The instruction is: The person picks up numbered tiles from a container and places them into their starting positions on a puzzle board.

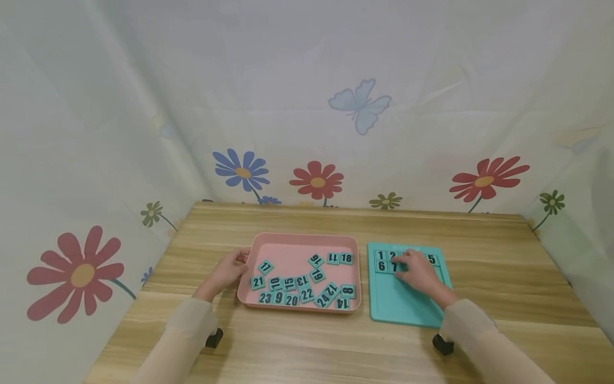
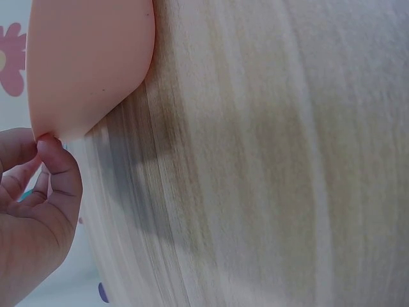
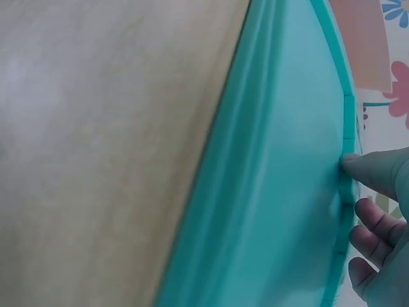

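Left hand [image 1: 229, 271]: grips the left rim of the pink tray [image 1: 288, 246], fingers curled over the edge. In the left wrist view the fingertips [image 2: 54, 150] pinch the tray's corner [image 2: 83, 64].

Right hand [image 1: 418, 271]: rests on the teal board [image 1: 400, 306], over its second row of tiles, fingers bent down onto the surface. In the right wrist view one fingertip [image 3: 367, 169] presses against the tile row at the board [image 3: 281, 192]; the other fingers are curled below it. Cannot tell whether a tile is held under the hand.

Board: lies flat on the bench [image 1: 499, 266], just right of the tray, not touching it. Top row shows tiles 1 [image 1: 380, 255], 2 (partly covered) and 5 [image 1: 431, 260]; second row shows 6 [image 1: 381, 266] and 7, the latter at the fingertips. The lower part of the board is bare.

Tray: holds loose teal number tiles, several tilted or overlapping. Readable: 17, 21, 23, 9, 20, 22, 10, 15, 13, 19, 16, 11, 18 [image 1: 346, 258], 12, 24, 8, 14. Most are clustered along the near side; 16, 11 and 18 lie toward the far right.

Both forearms are in beige sleeves, with a dark wrist mount [image 1: 213, 338] under each.

Surround: white curtain [image 1: 307, 106] printed with flowers and a butterfly on three sides of the bench.
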The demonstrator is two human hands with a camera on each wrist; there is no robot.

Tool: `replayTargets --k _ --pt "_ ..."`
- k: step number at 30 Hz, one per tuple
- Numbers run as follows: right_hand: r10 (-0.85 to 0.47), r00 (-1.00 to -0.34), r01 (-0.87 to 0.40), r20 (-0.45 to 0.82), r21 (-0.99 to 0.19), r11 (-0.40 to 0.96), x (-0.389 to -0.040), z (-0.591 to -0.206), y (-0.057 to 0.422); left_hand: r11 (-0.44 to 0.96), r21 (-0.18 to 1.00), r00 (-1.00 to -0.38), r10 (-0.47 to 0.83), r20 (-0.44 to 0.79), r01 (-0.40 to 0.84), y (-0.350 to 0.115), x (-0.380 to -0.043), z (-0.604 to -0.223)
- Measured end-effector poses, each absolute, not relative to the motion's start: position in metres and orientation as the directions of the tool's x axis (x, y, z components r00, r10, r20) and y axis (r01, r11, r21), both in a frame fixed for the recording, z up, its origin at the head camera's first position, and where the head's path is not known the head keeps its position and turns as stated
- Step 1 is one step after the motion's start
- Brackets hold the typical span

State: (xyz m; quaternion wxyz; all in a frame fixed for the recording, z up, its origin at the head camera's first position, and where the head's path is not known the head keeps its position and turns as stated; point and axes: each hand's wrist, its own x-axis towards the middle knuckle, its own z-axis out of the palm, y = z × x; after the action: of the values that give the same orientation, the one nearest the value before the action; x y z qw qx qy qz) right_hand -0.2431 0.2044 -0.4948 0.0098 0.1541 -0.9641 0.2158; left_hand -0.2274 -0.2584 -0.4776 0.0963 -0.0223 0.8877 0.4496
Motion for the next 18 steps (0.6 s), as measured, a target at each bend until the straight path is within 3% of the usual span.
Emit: replayTargets --k 6,13,18 --pt "-0.323 -0.934 -0.357 0.153 -0.403 0.843 -0.241 -0.484 0.192 0.584 0.800 -0.980 0.039 -0.195 -0.136 -0.258 -0.228 -0.478" --pt "-0.362 -0.925 -0.374 0.117 -0.460 0.805 -0.237 -0.473 0.167 0.577 0.806 -0.980 0.046 -0.195 -0.133 -0.258 -0.228 -0.479" --pt "-0.442 -0.886 -0.454 0.139 -0.451 0.768 -0.230 -0.465 0.145 0.587 0.800 -0.981 0.047 -0.191 -0.128 -0.259 -0.228 -0.479"
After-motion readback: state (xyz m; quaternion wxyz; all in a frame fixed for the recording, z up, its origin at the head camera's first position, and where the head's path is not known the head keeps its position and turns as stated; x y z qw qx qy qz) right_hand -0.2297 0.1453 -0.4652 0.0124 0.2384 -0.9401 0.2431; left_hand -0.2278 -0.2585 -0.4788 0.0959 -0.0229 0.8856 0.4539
